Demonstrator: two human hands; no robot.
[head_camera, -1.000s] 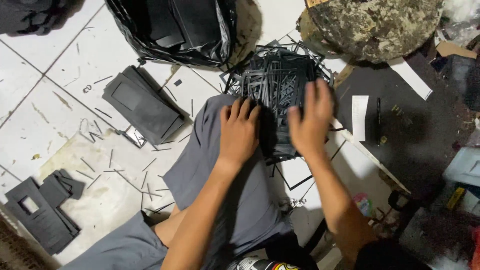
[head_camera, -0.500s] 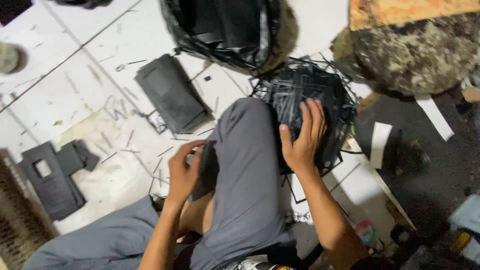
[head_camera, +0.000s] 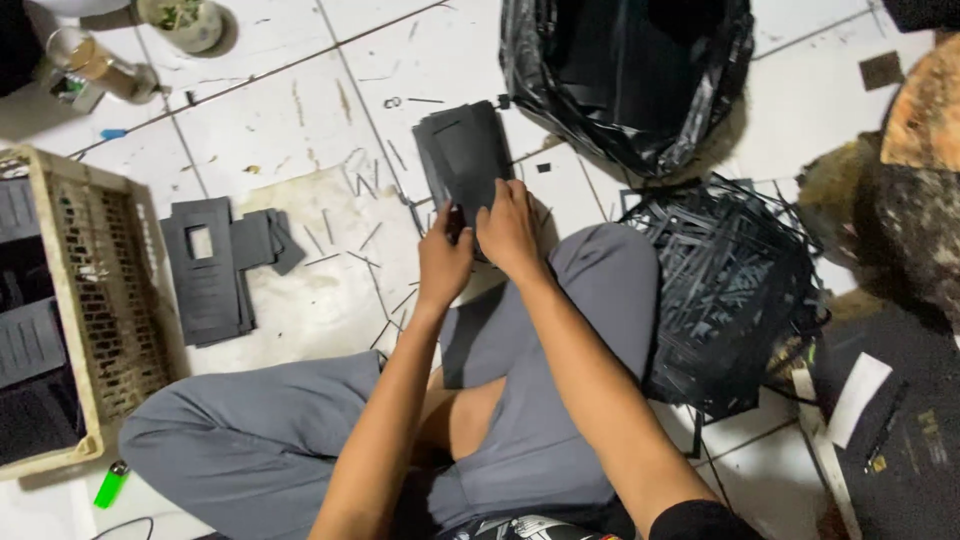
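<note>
Both hands, left hand (head_camera: 443, 258) and right hand (head_camera: 508, 228), are pinching the near edge of a black card stack (head_camera: 462, 160). Fingers are closing along that edge, seemingly squaring the sheets on the tiled floor (head_camera: 280, 110).

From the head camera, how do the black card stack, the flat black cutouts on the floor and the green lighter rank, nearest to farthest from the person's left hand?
1. Black card stack: touching the left hand, just ahead.
2. Flat black cutouts: on the tiles to its left.
3. Green lighter: far lower left, beside the crate.

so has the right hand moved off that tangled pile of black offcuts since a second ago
Yes. The right hand has left the tangled offcut pile and gone leftward to the stack of black sheets, beside the left hand.
</note>
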